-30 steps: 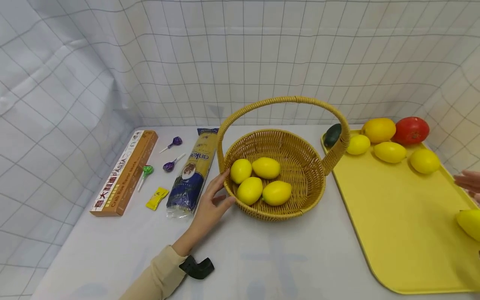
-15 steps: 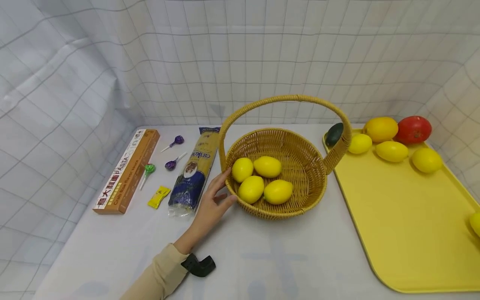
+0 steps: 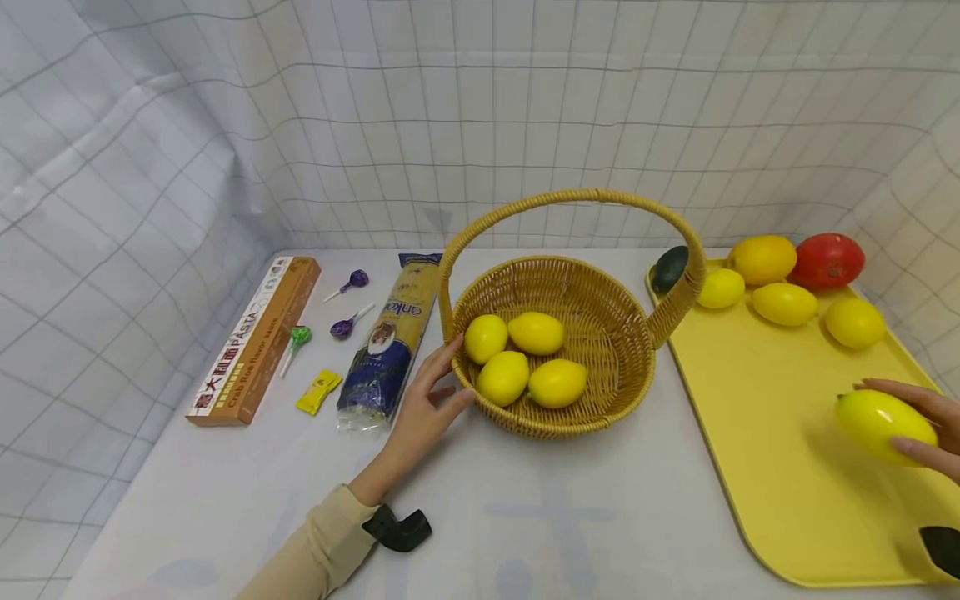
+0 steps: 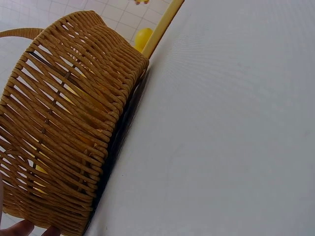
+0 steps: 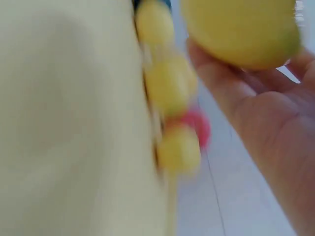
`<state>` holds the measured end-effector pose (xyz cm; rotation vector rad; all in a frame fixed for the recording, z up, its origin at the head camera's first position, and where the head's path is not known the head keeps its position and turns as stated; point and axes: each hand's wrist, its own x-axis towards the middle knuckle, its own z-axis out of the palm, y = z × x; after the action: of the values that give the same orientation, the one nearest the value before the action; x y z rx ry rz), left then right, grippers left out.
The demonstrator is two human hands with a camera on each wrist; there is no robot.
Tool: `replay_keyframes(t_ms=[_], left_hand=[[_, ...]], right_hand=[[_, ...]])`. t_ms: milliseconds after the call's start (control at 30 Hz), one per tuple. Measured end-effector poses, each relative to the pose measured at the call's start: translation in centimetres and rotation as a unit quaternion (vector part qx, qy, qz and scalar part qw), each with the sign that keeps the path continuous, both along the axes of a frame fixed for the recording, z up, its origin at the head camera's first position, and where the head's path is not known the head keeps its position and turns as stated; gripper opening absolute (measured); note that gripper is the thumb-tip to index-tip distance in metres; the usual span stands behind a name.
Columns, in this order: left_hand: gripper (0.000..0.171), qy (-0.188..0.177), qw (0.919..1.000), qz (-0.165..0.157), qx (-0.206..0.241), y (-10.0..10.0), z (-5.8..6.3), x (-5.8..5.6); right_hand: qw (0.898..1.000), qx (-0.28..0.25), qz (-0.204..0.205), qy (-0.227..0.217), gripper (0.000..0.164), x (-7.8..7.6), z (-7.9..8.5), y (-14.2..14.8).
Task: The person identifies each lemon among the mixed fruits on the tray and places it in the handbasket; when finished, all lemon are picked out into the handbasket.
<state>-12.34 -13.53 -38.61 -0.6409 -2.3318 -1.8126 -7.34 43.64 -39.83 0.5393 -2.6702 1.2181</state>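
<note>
My left hand is at the near-left rim of a wicker basket with a tall arched handle, thumb and index finger touching the rim. Inside the basket, several lemons lie toward its left side. In the left wrist view the basket's woven wall fills the left part, fingertips at the bottom corner. At the right, my right hand holds another lemon between thumb and fingers over the yellow tray. That lemon looms large in the right wrist view.
Along the tray's far end sit several yellow fruits, a red tomato-like one and a dark green one. Left of the basket lie a pasta packet, lollipops, a yellow-wrapped candy and a pasta box.
My right hand, out of view half a second ago, has come in from the right edge with the lemon. My left hand and the basket stay as they were.
</note>
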Motion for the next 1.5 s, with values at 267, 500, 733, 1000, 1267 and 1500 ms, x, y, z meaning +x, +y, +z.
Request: replay_keyframes(t_ms=[267, 500, 733, 1000, 1267, 1500], left_hand=[[0.061, -0.004, 1.0000, 0.005, -0.007, 0.1, 0.1, -0.1], [0.060, -0.003, 1.0000, 0.006, -0.007, 0.2, -0.2, -0.1], [0.061, -0.011, 0.9998, 0.009, -0.014, 0.2, -0.2, 0.0], [0.060, -0.009, 0.9999, 0.007, -0.012, 0.1, 0.0, 0.0], [0.061, -0.005, 0.9999, 0.007, -0.009, 0.3, 0.0, -0.1], [0.061, 0.004, 0.9999, 0.006, -0.010, 0.1, 0.1, 0.1]], right_hand=[[0.921, -0.155, 0.314, -0.173, 0.053, -4.5, 5.1, -15.2], [0.899, -0.153, 0.336, -0.237, 0.047, -8.4, 5.3, -24.7], [0.882, -0.112, 0.363, -0.278, 0.048, -9.6, 4.7, -28.8], [0.880, -0.056, 0.373, -0.289, 0.044, -10.3, 4.3, -30.3], [0.905, -0.105, 0.340, -0.235, 0.038, -9.7, 5.0, -29.4], [0.913, -0.070, 0.377, -0.138, 0.044, -7.3, 8.9, -21.1]])
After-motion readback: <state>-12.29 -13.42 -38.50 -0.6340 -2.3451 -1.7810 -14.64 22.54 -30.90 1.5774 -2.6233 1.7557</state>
